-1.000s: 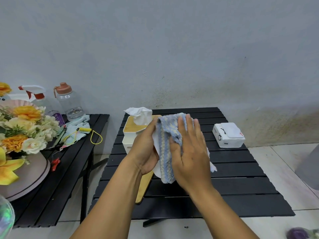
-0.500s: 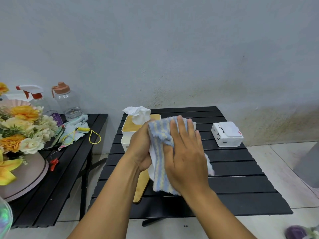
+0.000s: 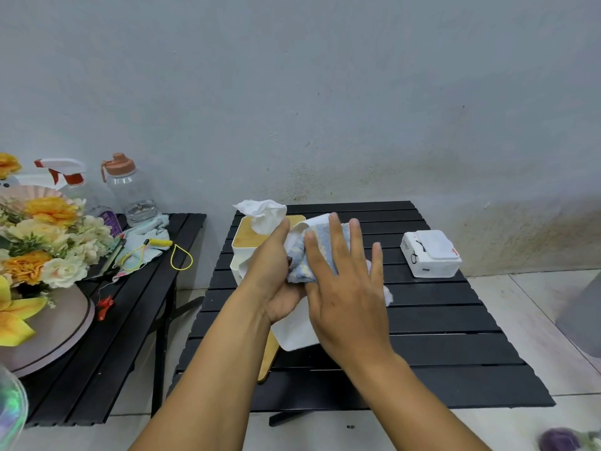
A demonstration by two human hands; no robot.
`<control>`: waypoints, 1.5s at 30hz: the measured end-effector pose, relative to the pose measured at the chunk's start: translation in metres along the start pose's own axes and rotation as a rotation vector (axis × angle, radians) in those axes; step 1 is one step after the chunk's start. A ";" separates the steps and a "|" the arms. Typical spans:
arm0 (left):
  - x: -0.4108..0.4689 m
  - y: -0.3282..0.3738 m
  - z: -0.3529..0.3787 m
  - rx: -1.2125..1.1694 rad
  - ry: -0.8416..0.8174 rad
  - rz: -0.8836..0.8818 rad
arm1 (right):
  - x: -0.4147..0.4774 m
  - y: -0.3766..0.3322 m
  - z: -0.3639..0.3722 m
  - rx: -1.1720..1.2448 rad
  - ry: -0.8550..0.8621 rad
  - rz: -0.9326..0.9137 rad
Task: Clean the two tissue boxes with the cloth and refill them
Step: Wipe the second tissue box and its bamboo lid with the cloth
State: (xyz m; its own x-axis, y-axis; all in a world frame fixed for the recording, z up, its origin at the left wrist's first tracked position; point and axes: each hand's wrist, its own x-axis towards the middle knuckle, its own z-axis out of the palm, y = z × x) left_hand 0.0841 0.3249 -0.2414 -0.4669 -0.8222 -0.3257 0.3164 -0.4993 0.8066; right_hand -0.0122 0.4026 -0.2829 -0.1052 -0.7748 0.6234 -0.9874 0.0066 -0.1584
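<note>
A white tissue box [image 3: 247, 242] with a wooden top and a tissue [image 3: 261, 214] sticking out stands at the black table's back left. Another white box part [image 3: 236, 266] shows just in front of it, mostly hidden by my left hand. A wooden lid [image 3: 268, 361] lies flat on the table under my wrists. My left hand [image 3: 276, 281] grips a bunched blue, yellow and white cloth [image 3: 320, 252] above the table. My right hand [image 3: 346, 288] lies flat on the cloth, fingers straight. What the cloth covers is hidden.
A white tissue pack [image 3: 429, 253] sits at the slatted table's [image 3: 439, 320] back right. A second black table [image 3: 107, 336] on the left carries flowers [image 3: 45, 236], a spray bottle [image 3: 70, 177], a clear bottle [image 3: 130, 190] and a yellow cord [image 3: 180, 258]. The wall is close behind.
The cloth has bunched up smaller between my hands and more white underside hangs below. My right hand has slid slightly right and down across it; my left hand keeps its grip.
</note>
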 end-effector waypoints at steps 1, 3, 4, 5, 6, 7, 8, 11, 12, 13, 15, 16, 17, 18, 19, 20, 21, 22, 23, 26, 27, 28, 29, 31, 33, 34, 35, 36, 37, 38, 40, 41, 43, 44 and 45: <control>0.000 -0.001 -0.001 -0.004 -0.014 -0.014 | 0.003 -0.002 0.001 -0.035 -0.035 -0.006; -0.002 -0.001 -0.001 -0.018 -0.045 -0.022 | 0.004 -0.004 0.001 -0.039 -0.095 0.008; -0.004 0.001 -0.002 -0.034 -0.063 -0.017 | 0.003 -0.004 0.000 -0.018 -0.102 0.023; -0.004 0.002 -0.005 -0.041 -0.076 -0.003 | 0.000 -0.005 0.000 -0.003 -0.091 0.036; -0.005 0.004 -0.006 -0.046 -0.081 0.019 | -0.004 -0.005 -0.002 -0.011 -0.064 0.046; -0.004 0.006 -0.006 -0.045 -0.076 0.037 | -0.008 -0.006 -0.004 -0.038 -0.029 0.050; -0.002 0.005 -0.008 -0.042 -0.065 0.045 | -0.011 -0.007 -0.006 -0.057 -0.005 0.056; 0.001 -0.001 -0.006 -0.026 -0.010 0.020 | -0.010 -0.004 -0.004 -0.012 0.002 0.077; 0.002 -0.004 -0.006 -0.025 0.003 0.004 | -0.007 -0.003 -0.003 0.034 -0.014 0.094; 0.002 -0.007 -0.006 -0.035 0.019 0.001 | -0.005 -0.002 -0.003 0.081 -0.013 0.115; 0.004 -0.009 -0.003 -0.001 0.024 -0.004 | -0.002 -0.001 -0.003 0.179 0.071 0.151; 0.005 -0.010 -0.004 0.020 0.020 0.000 | -0.001 -0.004 -0.005 0.234 0.137 0.160; 0.005 -0.010 -0.002 0.025 0.014 0.008 | -0.002 -0.008 -0.006 0.283 0.193 0.156; 0.005 -0.011 -0.003 0.018 0.018 0.018 | -0.003 -0.011 -0.007 0.321 0.225 0.140; 0.005 -0.012 -0.003 0.005 0.013 0.015 | -0.002 -0.015 -0.008 0.362 0.210 0.127; 0.005 -0.014 -0.002 0.010 0.019 0.015 | -0.002 -0.020 -0.009 0.416 0.139 0.137; 0.006 -0.015 -0.002 0.005 0.032 0.027 | -0.001 -0.023 -0.009 0.485 0.037 0.174; 0.008 -0.015 -0.001 0.024 0.023 0.044 | -0.001 -0.026 -0.011 0.574 -0.080 0.223; 0.008 -0.014 0.001 0.007 0.018 0.070 | 0.000 -0.028 -0.013 0.658 -0.175 0.272; 0.011 -0.013 0.003 -0.009 0.032 0.078 | 0.008 -0.035 -0.020 0.836 -0.363 0.375; 0.004 -0.015 0.009 0.077 0.043 0.105 | 0.011 -0.037 -0.022 0.854 -0.364 0.391; 0.002 -0.017 0.008 0.082 0.032 0.123 | 0.014 -0.038 -0.025 0.837 -0.346 0.402; 0.003 -0.021 0.005 0.054 0.018 0.128 | 0.017 -0.038 -0.027 0.793 -0.336 0.415; 0.001 -0.025 0.000 0.077 0.038 0.123 | 0.018 -0.039 -0.027 0.659 -0.329 0.400; -0.004 -0.023 0.001 0.113 0.066 0.137 | 0.014 -0.038 -0.024 0.565 -0.247 0.304; -0.004 -0.017 0.002 0.154 0.050 0.102 | 0.010 -0.037 -0.023 0.545 -0.216 0.251; -0.005 -0.012 0.003 0.111 0.052 0.090 | 0.006 -0.036 -0.023 0.539 -0.210 0.199; -0.004 -0.008 0.000 0.047 0.055 0.067 | 0.000 -0.034 -0.022 0.536 -0.221 0.149; -0.003 -0.004 -0.001 0.008 0.069 0.058 | -0.007 -0.032 -0.021 0.528 -0.239 0.110; -0.003 0.000 -0.001 -0.029 0.051 0.041 | -0.014 -0.030 -0.020 0.506 -0.248 0.077; -0.006 0.002 0.004 -0.126 -0.025 -0.018 | -0.027 -0.027 -0.016 0.410 -0.238 0.007; -0.006 0.000 0.003 -0.158 -0.044 -0.037 | -0.030 -0.025 -0.013 0.362 -0.230 -0.030; -0.005 -0.004 0.001 -0.180 -0.065 -0.072 | -0.028 -0.022 -0.009 0.289 -0.241 -0.079; -0.006 -0.005 0.001 -0.190 -0.085 -0.084 | -0.024 -0.021 -0.008 0.264 -0.242 -0.086; -0.006 -0.005 0.000 -0.193 -0.098 -0.085 | -0.019 -0.019 -0.008 0.235 -0.233 -0.091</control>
State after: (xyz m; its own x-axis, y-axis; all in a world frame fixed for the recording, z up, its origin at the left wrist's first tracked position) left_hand 0.0849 0.3323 -0.2436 -0.5732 -0.7494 -0.3315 0.4201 -0.6161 0.6662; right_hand 0.0075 0.4222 -0.2862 0.0387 -0.8894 0.4555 -0.9342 -0.1940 -0.2995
